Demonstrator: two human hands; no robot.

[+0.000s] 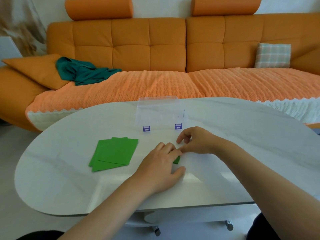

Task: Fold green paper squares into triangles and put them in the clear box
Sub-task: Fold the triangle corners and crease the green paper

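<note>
A clear plastic box with two purple latches stands on the white glossy bench. Just in front of the box, a small green paper piece lies flat under the left hand, which presses it with fingers stretched out; only one corner shows. The right hand, fingers curled, meets the left fingertips at the paper's edge; whether it pinches the paper cannot be told. In front and to the left of the box lies a loose stack of green paper squares.
</note>
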